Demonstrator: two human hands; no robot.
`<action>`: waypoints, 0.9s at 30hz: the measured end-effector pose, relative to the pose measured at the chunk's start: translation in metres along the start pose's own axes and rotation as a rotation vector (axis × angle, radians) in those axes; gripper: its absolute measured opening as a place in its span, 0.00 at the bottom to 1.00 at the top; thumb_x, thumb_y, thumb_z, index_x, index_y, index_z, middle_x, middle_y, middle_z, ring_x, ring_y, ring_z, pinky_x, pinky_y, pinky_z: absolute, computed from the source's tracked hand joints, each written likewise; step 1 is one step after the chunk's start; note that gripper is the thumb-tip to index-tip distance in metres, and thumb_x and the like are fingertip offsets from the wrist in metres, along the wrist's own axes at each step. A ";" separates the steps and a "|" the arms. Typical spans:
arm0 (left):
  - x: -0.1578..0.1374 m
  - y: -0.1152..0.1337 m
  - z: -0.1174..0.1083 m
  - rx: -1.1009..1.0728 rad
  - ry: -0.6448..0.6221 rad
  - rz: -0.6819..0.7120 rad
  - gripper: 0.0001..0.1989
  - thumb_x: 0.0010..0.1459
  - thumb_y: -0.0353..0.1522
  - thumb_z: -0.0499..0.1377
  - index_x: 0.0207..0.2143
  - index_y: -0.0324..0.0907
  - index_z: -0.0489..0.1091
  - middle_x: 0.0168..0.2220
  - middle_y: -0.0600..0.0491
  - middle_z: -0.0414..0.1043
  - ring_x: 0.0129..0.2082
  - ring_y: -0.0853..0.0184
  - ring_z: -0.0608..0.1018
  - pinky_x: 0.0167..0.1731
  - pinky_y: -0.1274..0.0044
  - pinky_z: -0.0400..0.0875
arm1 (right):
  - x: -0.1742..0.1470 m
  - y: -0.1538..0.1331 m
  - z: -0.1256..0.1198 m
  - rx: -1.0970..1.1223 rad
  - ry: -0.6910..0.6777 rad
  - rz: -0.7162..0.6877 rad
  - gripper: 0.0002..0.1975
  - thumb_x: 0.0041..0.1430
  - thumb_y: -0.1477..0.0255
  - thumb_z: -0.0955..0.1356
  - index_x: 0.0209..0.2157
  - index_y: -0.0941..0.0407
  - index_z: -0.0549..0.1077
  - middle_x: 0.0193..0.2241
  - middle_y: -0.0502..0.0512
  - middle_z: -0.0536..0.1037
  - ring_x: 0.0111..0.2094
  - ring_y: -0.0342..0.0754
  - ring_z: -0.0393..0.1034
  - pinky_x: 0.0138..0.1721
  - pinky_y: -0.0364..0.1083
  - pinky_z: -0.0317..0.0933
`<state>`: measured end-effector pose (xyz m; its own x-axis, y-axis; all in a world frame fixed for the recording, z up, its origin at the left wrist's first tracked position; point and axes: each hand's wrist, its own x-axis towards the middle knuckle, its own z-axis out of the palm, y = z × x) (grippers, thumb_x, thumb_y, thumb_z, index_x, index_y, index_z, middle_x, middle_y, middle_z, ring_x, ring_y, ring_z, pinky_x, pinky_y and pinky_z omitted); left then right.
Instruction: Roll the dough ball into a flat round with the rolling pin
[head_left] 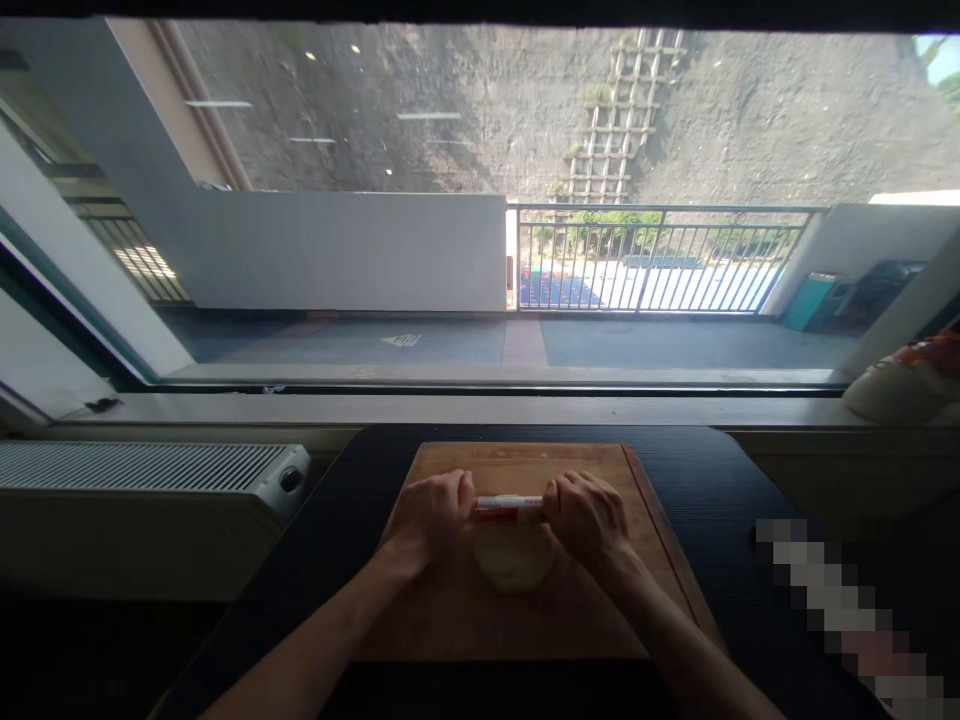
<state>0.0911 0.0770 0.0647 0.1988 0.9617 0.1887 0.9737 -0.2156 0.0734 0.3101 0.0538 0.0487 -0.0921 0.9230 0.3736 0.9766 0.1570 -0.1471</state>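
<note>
Both hands grip a short rolling pin [508, 508], whose middle shows a red and white printed surface; its ends are hidden in the fists. My left hand [439, 505] is closed round the left end, and my right hand [586, 508] is closed round the right end. The pin lies across the far edge of a round, flat, pale piece of dough [514, 562]. Under the dough is a wooden board [487, 635] with a darker strip along its right side.
The board rests on a dark table [682, 480] below a wide window sill [570, 408]. A white radiator [150, 468] stands to the left. A pale rounded object [896, 390] sits at the sill's right end. A blurred patch [847, 610] covers something at the lower right.
</note>
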 end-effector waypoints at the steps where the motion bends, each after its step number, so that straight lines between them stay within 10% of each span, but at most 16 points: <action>1: -0.001 0.001 0.000 0.008 0.003 -0.002 0.26 0.63 0.40 0.36 0.30 0.43 0.71 0.29 0.50 0.76 0.30 0.63 0.77 0.31 0.74 0.64 | -0.002 0.000 -0.001 -0.007 0.011 0.016 0.21 0.63 0.69 0.55 0.24 0.55 0.73 0.26 0.54 0.77 0.29 0.44 0.68 0.32 0.42 0.52; 6: -0.008 0.007 -0.007 0.016 -0.055 -0.022 0.26 0.63 0.41 0.37 0.27 0.43 0.71 0.29 0.49 0.76 0.30 0.63 0.77 0.32 0.73 0.63 | -0.006 0.003 -0.009 0.022 -0.156 -0.009 0.22 0.63 0.67 0.55 0.23 0.55 0.73 0.24 0.53 0.77 0.24 0.43 0.67 0.27 0.42 0.50; 12: -0.030 0.017 -0.008 0.025 0.001 -0.055 0.24 0.62 0.40 0.38 0.30 0.44 0.71 0.30 0.50 0.76 0.31 0.63 0.77 0.32 0.74 0.64 | -0.024 0.002 -0.013 0.029 0.034 -0.022 0.20 0.62 0.69 0.56 0.24 0.55 0.73 0.27 0.54 0.77 0.30 0.44 0.68 0.34 0.42 0.52; 27: -0.043 0.021 -0.019 0.041 -0.061 -0.032 0.28 0.62 0.42 0.36 0.28 0.43 0.72 0.30 0.48 0.77 0.32 0.62 0.77 0.33 0.73 0.64 | -0.030 0.003 -0.022 -0.003 -0.138 -0.026 0.24 0.63 0.66 0.54 0.24 0.56 0.75 0.25 0.56 0.78 0.27 0.44 0.69 0.29 0.42 0.52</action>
<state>0.1008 0.0283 0.0767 0.1730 0.9767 0.1271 0.9831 -0.1790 0.0375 0.3202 0.0187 0.0573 -0.1427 0.9582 0.2478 0.9742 0.1803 -0.1361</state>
